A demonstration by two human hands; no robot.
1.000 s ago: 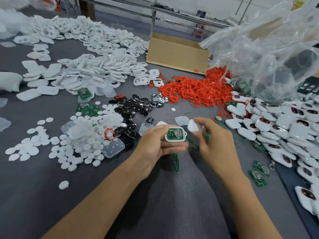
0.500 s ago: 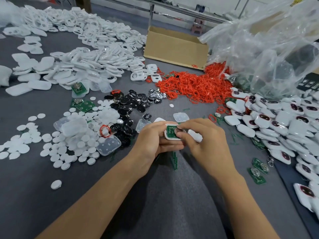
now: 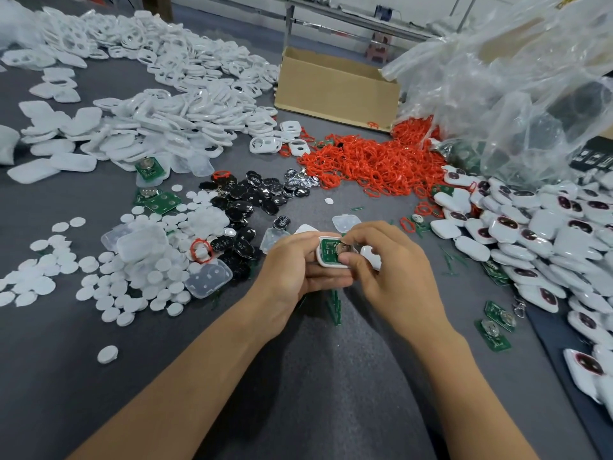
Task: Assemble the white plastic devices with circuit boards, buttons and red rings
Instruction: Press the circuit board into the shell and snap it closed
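My left hand (image 3: pixel 292 270) grips a white plastic device shell (image 3: pixel 326 262) with a green circuit board (image 3: pixel 329 252) seated in it. My right hand (image 3: pixel 388 263) presses thumb and fingers on the board's round metal battery holder and keeps a second white shell piece (image 3: pixel 371 255) tucked under its fingers. A heap of red rings (image 3: pixel 374 167) lies beyond my hands. Black buttons (image 3: pixel 252 200) are scattered to the left of centre. Finished white devices (image 3: pixel 537 227) are piled at the right.
White shells (image 3: pixel 159 124) and white round discs (image 3: pixel 109 277) cover the left of the grey table. Clear lids (image 3: pixel 209 277) lie among them. A cardboard box (image 3: pixel 335 88) and a large clear plastic bag (image 3: pixel 514 94) stand behind. Loose green boards (image 3: pixel 494 330) lie at right.
My right hand came in from the right and now presses on the circuit board in the shell; before, it held the white piece apart from the device.
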